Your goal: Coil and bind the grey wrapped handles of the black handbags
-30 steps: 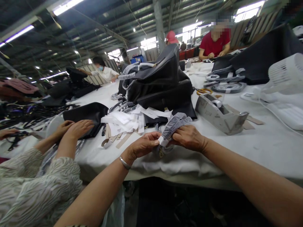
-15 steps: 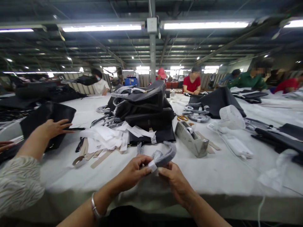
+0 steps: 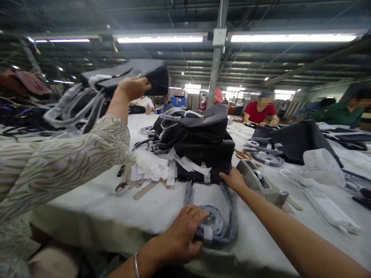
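A black handbag [image 3: 188, 173] lies at the front of a stack of black bags, its plastic-wrapped handle [image 3: 232, 210] looping toward me. My right hand [image 3: 235, 180] pinches the bag's front right corner, thumb on top. Inside the handle loop rests a coiled strap [image 3: 216, 216] in clear plastic, banded with a piece of white tape [image 3: 208, 233]. My left hand [image 3: 187, 231] lies over the coil's left side, fingers stretched across it and thumb lower down; the thumb's contact with the coil is unclear.
White paper strips [image 3: 150, 166] lie left of the stack. A tape dispenser [image 3: 257, 181], yellow-handled scissors [image 3: 243, 155] and a white fan [image 3: 321, 168] stand on the right. At left, a co-worker's hand [image 3: 135, 88] lifts another black bag [image 3: 150, 73]; the patterned sleeve reaches across.
My hands have parted from the strap coil, now lying flat on the table. My right hand has moved forward to the bag's corner. The co-worker's bag has risen; the view has turned left.
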Action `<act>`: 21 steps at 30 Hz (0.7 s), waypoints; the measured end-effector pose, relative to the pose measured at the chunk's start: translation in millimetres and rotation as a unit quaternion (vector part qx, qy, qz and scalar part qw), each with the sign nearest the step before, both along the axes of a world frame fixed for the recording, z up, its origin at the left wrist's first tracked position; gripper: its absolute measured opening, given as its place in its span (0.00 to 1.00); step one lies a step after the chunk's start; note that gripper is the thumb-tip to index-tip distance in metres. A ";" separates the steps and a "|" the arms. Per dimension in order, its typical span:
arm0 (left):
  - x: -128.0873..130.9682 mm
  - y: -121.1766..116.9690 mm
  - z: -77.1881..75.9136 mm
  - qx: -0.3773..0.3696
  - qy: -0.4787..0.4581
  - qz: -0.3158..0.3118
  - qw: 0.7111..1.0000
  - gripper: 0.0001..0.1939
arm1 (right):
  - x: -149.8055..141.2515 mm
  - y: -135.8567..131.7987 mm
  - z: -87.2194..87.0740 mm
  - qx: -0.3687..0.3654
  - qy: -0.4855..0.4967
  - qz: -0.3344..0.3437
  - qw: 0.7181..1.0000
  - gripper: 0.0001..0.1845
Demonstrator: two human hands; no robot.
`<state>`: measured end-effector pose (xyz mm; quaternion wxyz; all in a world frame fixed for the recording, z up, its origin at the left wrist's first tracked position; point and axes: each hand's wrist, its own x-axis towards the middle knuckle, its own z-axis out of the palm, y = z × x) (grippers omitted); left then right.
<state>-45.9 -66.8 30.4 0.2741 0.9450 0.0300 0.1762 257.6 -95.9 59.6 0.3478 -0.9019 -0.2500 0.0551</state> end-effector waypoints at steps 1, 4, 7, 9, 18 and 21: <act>-2.3 3.1 0.6 -0.008 -0.008 0.009 1.000 0.39 | 5.0 13.3 -1.6 -0.009 0.005 -0.016 1.000 0.40; -6.0 9.1 0.0 -0.004 -0.020 0.056 0.998 0.37 | 22.6 41.3 -7.7 -0.011 0.044 -0.073 0.996 0.44; 5.8 3.7 -12.8 0.093 -0.046 0.060 0.993 0.37 | 41.6 51.2 -14.5 0.011 0.100 -0.111 0.989 0.38; 21.9 -6.3 -31.2 0.175 -0.076 0.044 0.981 0.37 | 50.0 51.1 -18.7 0.040 0.151 -0.113 0.981 0.32; 24.7 7.6 -8.9 0.054 -0.154 -0.002 0.987 0.21 | 35.9 32.7 -17.1 0.223 0.405 -0.009 0.887 0.09; 32.2 53.7 39.9 0.051 -0.157 0.163 0.973 0.17 | 26.4 29.6 -16.5 0.270 0.434 -0.004 0.860 0.09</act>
